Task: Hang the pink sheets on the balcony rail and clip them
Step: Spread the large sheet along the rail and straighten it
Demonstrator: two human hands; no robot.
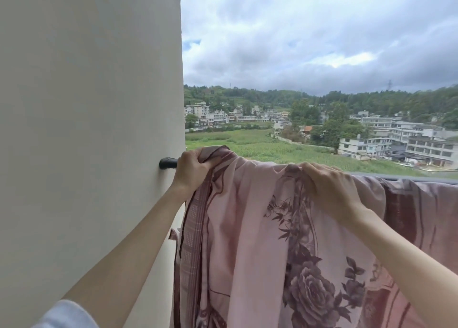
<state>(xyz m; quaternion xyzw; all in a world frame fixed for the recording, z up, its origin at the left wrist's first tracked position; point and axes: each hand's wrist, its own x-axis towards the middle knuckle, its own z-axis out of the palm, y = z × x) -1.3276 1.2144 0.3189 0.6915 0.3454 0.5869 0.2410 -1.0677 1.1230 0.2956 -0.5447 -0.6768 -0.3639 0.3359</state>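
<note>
Both gripping pink sheet (247, 228) atop balcony rail (409, 177): left hand (192, 170) at nine o'clock, right hand (329, 186) at three. Unclipped, risking sliding off overboard.

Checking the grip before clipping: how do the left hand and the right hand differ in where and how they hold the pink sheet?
The left hand grips the pink sheet at its bunched end by the white wall, beside the black rail bracket; the right hand holds it further along the rail. The left hand's fabric is a plain edge; the right hand's fingers gather the dark floral print. Both grip fabric at rail height, and no clip is visible.
</note>
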